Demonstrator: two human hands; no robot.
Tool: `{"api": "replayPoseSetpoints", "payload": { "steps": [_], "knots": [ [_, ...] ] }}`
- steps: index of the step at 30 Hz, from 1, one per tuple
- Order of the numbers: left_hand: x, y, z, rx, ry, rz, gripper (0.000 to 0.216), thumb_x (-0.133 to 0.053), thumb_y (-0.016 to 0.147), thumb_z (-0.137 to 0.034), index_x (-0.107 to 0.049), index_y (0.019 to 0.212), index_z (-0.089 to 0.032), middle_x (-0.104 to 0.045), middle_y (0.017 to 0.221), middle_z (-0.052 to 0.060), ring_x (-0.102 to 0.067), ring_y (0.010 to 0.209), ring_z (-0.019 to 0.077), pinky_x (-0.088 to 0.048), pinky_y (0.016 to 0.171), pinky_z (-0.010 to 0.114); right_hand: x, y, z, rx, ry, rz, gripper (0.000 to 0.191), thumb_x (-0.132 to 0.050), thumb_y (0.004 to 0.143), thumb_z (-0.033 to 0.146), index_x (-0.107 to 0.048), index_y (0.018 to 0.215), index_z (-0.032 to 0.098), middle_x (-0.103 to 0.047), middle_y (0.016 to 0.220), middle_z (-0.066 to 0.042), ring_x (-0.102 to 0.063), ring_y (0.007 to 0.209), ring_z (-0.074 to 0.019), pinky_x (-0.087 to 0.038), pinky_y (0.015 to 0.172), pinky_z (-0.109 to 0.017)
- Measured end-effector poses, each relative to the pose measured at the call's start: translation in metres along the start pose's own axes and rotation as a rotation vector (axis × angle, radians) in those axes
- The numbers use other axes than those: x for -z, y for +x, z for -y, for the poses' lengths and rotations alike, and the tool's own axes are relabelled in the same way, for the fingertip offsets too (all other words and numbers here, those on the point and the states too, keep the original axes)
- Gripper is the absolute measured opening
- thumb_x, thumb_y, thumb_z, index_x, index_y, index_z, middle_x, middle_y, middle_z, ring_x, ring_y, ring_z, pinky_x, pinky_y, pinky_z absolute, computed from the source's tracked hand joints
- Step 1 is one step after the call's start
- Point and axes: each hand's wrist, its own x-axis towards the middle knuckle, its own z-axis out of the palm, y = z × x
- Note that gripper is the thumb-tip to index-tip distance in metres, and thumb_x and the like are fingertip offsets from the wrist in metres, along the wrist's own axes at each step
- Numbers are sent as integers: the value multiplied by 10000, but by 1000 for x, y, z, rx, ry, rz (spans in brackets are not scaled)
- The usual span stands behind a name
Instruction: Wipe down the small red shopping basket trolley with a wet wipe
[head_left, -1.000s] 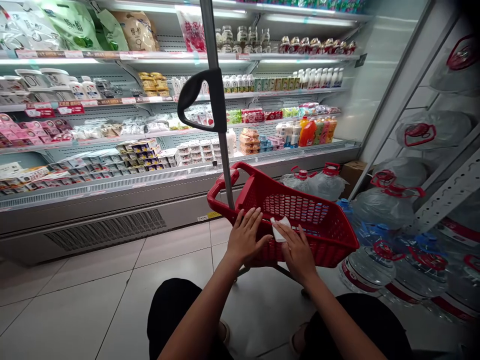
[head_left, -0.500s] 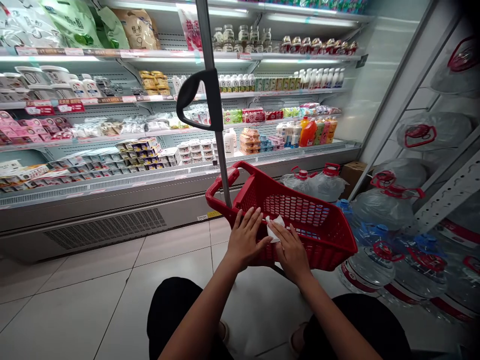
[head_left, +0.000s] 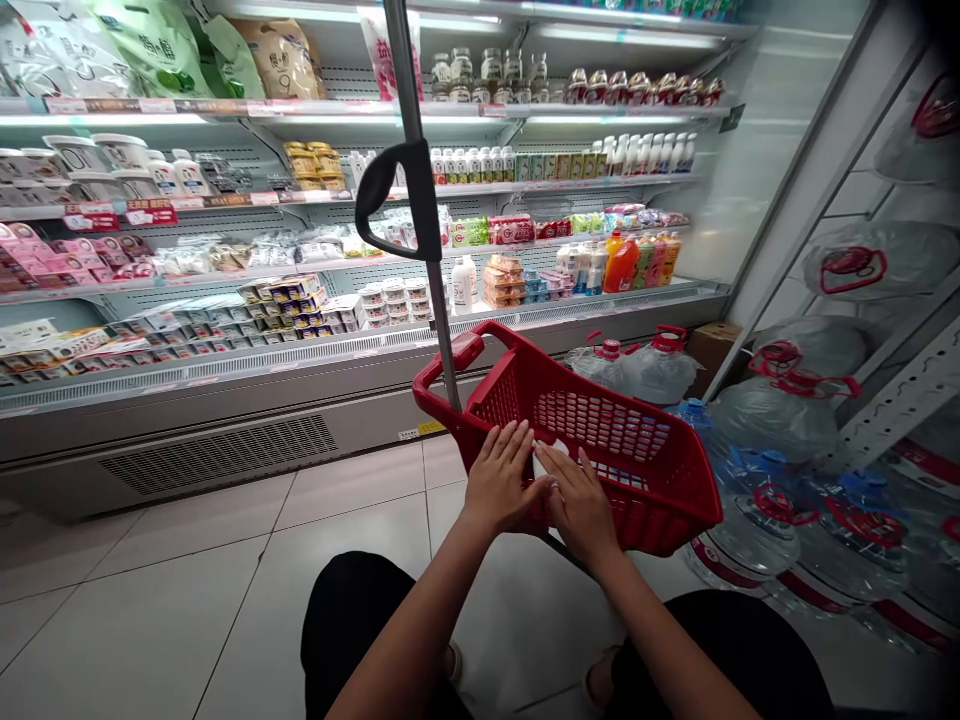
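A red shopping basket [head_left: 660, 470] on wheels stands on the tiled floor in front of me. Its grey pole with a black handle [head_left: 409, 195] rises at the basket's left end. My left hand [head_left: 501, 485] lies flat on the near rim with its fingers stretched out. Right beside it, my right hand [head_left: 581, 505] presses a white wipe [head_left: 541, 463] against the same rim. Only a small bit of the wipe shows between the two hands. My knees in black trousers are at the bottom of the view.
A long chilled display case [head_left: 225, 300] full of dairy packs and bottles runs along the left and back. Large water jugs [head_left: 780, 420] with red handles are stacked on the floor and on a rack to the right. A cardboard box [head_left: 709, 345] sits behind them.
My right hand has slid left along the rim with the wipe and now meets my left hand; the wipe is nearly covered. The basket has shifted slightly.
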Motion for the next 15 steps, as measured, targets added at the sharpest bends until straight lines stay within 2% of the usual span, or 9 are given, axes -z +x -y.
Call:
{"api": "replayPoseSetpoints", "payload": {
  "steps": [3, 8, 10, 12, 15],
  "knots": [
    [1, -1, 6, -2, 12, -9, 689, -346, 1068, -624, -380, 1606, -195, -351, 1682, 25, -286, 1572, 208, -195, 1321, 445, 6, -7, -1, 25, -29, 25, 710, -341, 986, 137, -202, 1666, 286, -476, 1611, -6, -462, 1466, -180, -196, 1301, -502],
    [-1, -6, 9, 22, 28, -30, 706, -361, 1068, -613, -335, 1627, -182, -361, 1678, 48, -304, 1564, 233, -178, 1322, 472, 30, -55, -28, -13, -121, 34, 769, -341, 953, 133, -153, 1673, 326, -481, 1606, 12, -503, 1435, -204, -187, 1299, -517],
    [-2, -7, 7, 28, 28, -28, 723, -375, 1060, -621, -324, 1632, -181, -357, 1680, 53, -314, 1559, 241, -171, 1323, 475, 33, -65, -30, -23, -140, 21, 765, -343, 959, 150, -138, 1676, 324, -482, 1606, 9, -504, 1435, -213, -172, 1301, -523],
    [-3, -6, 3, 38, 25, -27, 737, -385, 1051, -636, -330, 1631, -184, -356, 1681, 51, -329, 1550, 248, -164, 1324, 478, 29, -59, -23, -30, -149, 29, 760, -340, 968, 149, -124, 1679, 307, -463, 1619, 2, -476, 1458, -211, -163, 1304, -515],
    [-6, -3, 0, 52, 45, -21, 685, -380, 1065, -597, -354, 1624, -201, -355, 1681, 34, -369, 1525, 261, -171, 1321, 495, 12, -31, -2, 1, -144, 55, 757, -345, 974, 133, -108, 1682, 255, -415, 1649, -17, -409, 1505, -197, -179, 1304, -484]
  ]
}}
